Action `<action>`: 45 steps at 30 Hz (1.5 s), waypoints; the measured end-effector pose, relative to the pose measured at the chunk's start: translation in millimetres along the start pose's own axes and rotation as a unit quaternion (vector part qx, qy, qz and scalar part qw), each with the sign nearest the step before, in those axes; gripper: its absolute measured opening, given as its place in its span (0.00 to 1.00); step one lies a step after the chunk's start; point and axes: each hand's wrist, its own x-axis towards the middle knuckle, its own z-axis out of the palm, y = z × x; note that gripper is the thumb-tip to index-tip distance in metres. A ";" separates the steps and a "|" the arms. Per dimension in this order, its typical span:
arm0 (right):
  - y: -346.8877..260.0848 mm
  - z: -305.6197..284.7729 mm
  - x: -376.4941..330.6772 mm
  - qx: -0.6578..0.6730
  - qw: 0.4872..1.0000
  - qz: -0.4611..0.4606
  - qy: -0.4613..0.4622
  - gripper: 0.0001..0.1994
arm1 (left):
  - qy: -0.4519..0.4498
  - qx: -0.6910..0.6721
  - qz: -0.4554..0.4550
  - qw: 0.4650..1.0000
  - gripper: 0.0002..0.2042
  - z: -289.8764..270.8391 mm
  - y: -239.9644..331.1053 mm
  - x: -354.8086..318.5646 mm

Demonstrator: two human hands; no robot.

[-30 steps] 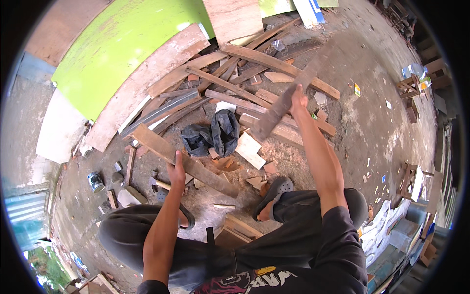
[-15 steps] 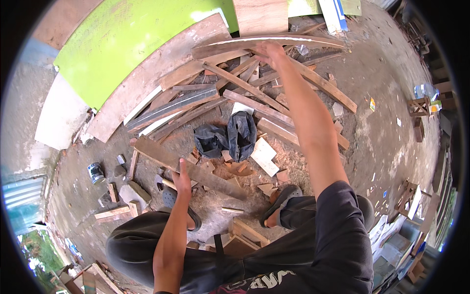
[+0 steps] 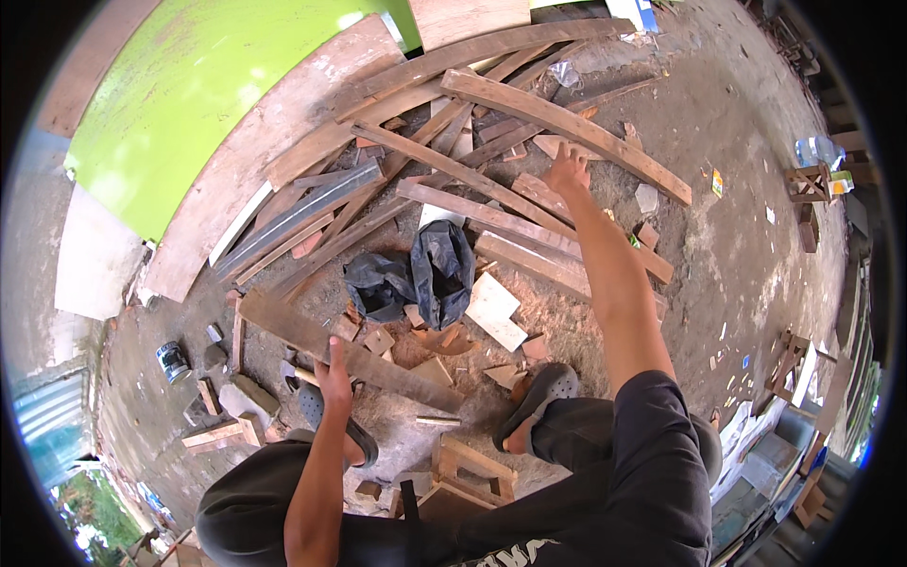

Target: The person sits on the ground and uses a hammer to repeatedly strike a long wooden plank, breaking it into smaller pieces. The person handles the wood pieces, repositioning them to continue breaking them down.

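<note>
My left hand [image 3: 333, 378] is closed round a wide, weathered wooden board [image 3: 392, 370], which lies slantwise across the space before my left foot. Farther out, my right hand [image 3: 568, 172] hovers over the wood pile, fingers apart, with nothing visible in it. Just beyond that hand runs a thick brown plank [image 3: 576, 119]. Behind it, a long plank [image 3: 482, 55] rests across the far side of the pile. Thinner battens [image 3: 463, 172] cross one another to the left of the right hand. Two crumpled black plastic bags [image 3: 442, 274] sit between my hands, beside a white offcut [image 3: 493, 312].
A bright green panel [image 3: 189, 123] leans at the far left. On the left floor are a paint can [image 3: 173, 362] and a broken stone slab [image 3: 250, 399]. Wooden frame pieces [image 3: 472, 468] lie between my feet. A plastic bottle [image 3: 818, 151] is at the far right.
My right hand has let go of the long far plank and come nearer, lower over the pile. The left hand keeps its hold on the board. My view has shifted a little.
</note>
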 end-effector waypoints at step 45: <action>-57.8 -189.5 -394.8 0.018 0.805 -0.494 0.326 0.27 | -0.152 -0.039 -0.155 0.975 0.43 -23.7 14.2 -24.9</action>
